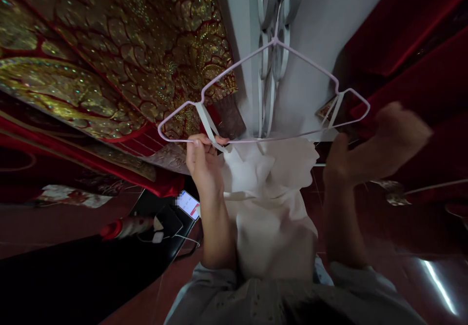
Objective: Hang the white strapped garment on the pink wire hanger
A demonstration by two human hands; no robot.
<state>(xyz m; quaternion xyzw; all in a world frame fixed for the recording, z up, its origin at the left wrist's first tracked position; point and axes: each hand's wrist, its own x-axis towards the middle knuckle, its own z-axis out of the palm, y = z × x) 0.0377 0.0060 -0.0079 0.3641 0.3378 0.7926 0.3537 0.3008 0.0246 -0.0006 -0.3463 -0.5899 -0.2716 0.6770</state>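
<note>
A pale lilac wire hanger (234, 69) hangs by its hook from a silver fitting on a white post. A white ruffled garment (272, 203) hangs below it by two white straps. My left hand (203, 161) is closed on the left strap and the hanger's bottom bar near the left end. My right hand (380, 144) is raised by the hanger's right end, close to the right strap; it is smeared by motion and its fingers cannot be made out.
Red and gold embroidered fabric (109, 51) hangs at the upper left. Dark red cloth (420, 47) fills the right side. On a dark surface at the lower left lie a phone (188, 204) with a lit screen, a charger with cable and a red-handled object (120, 227).
</note>
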